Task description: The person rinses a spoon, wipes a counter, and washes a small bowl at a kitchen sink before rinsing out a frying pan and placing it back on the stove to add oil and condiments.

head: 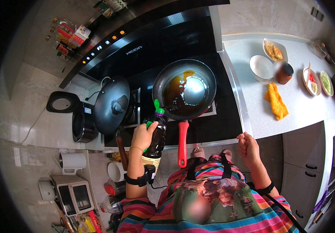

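Observation:
My left hand (143, 135) grips the green handle of a large bottle of dark sauce (157, 137). The bottle's green flip cap is up, and its neck is at the near-left rim of a frying pan (159, 77). Brown liquid (172, 90) with bubbles lies in the pan, around a bright reflection. The pan's red handle (182, 145) points toward me, with no hand on it. My right hand (248, 147) is at the front right corner of the stove, fingers curled, with nothing visible in it.
A wok (112, 104) leans tilted on the left of the black stove (214, 131). On the right counter (243, 96) are a white bowl (260, 68), a lidded jar (284, 72), a yellow cloth (276, 102), a dish of cooked food (285, 55) and a bowl with chopsticks (315, 90).

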A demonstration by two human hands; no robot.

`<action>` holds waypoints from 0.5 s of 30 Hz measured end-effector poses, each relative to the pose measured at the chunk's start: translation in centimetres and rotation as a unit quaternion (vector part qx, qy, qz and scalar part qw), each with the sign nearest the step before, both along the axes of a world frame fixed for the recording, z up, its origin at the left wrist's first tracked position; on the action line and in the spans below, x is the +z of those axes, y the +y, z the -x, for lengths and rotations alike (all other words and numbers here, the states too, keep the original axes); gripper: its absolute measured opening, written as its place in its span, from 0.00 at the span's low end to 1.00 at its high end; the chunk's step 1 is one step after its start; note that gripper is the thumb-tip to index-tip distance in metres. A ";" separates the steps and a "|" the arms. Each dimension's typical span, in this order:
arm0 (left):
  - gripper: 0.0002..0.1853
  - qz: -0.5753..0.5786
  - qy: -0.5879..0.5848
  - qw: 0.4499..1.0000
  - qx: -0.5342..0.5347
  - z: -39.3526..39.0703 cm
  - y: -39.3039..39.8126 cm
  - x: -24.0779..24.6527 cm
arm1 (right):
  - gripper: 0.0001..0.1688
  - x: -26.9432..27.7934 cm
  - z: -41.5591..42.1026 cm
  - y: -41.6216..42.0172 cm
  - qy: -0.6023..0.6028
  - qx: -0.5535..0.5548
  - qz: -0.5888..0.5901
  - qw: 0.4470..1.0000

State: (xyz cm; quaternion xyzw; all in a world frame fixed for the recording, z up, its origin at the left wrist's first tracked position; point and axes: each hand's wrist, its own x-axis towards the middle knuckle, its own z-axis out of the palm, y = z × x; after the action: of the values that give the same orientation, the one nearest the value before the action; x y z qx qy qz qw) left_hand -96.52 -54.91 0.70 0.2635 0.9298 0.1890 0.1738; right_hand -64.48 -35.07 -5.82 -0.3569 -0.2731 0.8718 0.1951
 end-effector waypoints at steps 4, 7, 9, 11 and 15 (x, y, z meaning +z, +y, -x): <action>0.33 0.014 -0.017 1.000 0.008 -0.1 -0.1 0.3 | 0.17 0.0 -0.1 -0.3 0.005 0.003 0.006 1.000; 0.26 -0.035 0.026 0.999 -0.010 0.6 -1.1 -1.0 | 0.17 0.2 0.0 -0.6 0.002 0.005 0.000 1.000; 0.30 -0.024 0.012 1.000 0.001 0.0 -0.4 0.3 | 0.17 0.3 0.1 -0.7 0.001 0.005 -0.003 1.000; 0.32 -0.036 0.011 0.999 0.014 -0.1 -0.5 0.7 | 0.17 0.6 0.2 -0.7 0.002 0.006 -0.005 1.000; 0.27 -0.162 -0.081 0.980 0.078 -0.4 -1.2 2.1 | 0.16 1.5 0.8 -0.5 0.008 0.017 -0.029 0.999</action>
State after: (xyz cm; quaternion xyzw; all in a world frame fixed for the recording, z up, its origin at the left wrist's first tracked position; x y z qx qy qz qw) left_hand -96.13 -56.06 2.76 0.1984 0.8874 0.3712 0.1881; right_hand -65.26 -35.55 -4.30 -0.3395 -0.3027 0.8694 0.1931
